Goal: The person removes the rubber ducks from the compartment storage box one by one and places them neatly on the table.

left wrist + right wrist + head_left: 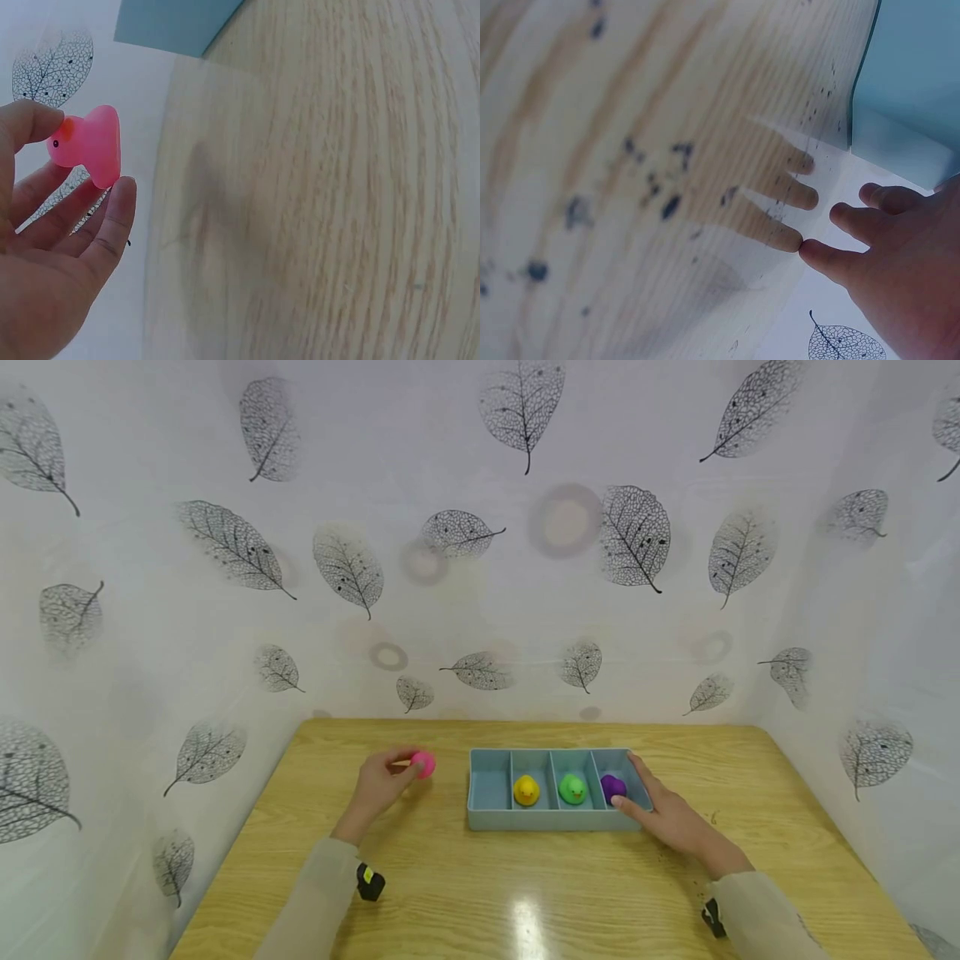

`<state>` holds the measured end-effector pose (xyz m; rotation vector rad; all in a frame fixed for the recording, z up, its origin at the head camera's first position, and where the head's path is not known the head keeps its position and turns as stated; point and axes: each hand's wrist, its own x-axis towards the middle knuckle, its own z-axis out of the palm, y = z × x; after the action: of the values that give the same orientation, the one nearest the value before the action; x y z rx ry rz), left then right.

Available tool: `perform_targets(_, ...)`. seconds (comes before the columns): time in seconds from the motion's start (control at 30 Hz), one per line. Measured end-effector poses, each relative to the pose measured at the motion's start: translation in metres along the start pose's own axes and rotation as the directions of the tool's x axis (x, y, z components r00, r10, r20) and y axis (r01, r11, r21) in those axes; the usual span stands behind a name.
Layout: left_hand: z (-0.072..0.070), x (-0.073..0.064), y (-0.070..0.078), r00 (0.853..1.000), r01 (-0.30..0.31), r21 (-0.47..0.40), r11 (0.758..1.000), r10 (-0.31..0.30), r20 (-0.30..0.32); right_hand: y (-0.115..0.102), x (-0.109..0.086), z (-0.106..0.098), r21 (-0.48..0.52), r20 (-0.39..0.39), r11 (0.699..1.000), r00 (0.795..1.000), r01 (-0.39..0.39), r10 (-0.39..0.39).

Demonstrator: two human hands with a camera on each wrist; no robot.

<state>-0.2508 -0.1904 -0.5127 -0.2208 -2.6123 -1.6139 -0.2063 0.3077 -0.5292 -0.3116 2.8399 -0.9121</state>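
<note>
My left hand (384, 783) holds a pink rubber duck (88, 146) above the table, left of the tray. Thumb and fingertips pinch it, and it lies tilted on its side in the left wrist view. A blue-grey tray (555, 820) has a row of compartments. The leftmost has no duck; then come a yellow duck (527, 791), a green duck (573, 789) and a purple duck (612, 787), partly hidden by the thumb. My right hand (678, 818) rests at the tray's right end, thumb over the front rim, forefinger along the right side, other fingers extended in the right wrist view.
The wooden table (450, 893) has dark specks near the right hand. A pale sheet with a leaf print (480, 460) stands behind the table and along both sides.
</note>
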Motion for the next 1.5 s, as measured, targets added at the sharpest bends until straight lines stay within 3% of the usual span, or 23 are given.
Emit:
perform_targets(0.5, 0.009, -0.001, -0.013, 0.997, 0.071, -0.043, 0.997, -0.07, 0.016, 0.002, 0.001, 0.0, 0.001, 0.009, 1.0, 1.0, -0.003, 0.003)
perform_targets(0.83, 0.012, -0.003, -0.016, 0.995, 0.096, 0.022, 0.995, -0.096, -0.006, 0.001, -0.001, 0.0, 0.009, 0.019, 1.0, 1.0, -0.009, 0.009)
perform_targets(1.17, 0.014, -0.005, -0.016, 0.988, 0.153, -0.01, 0.988, -0.153, -0.012, -0.002, -0.001, -0.001, 0.01, 0.027, 1.0, 1.0, -0.013, 0.013)
perform_targets(1.5, 0.015, -0.004, -0.021, 0.993, 0.117, 0.026, 0.993, -0.117, 0.002, -0.001, -0.001, 0.001, 0.015, 0.024, 1.0, 1.0, -0.012, 0.012)
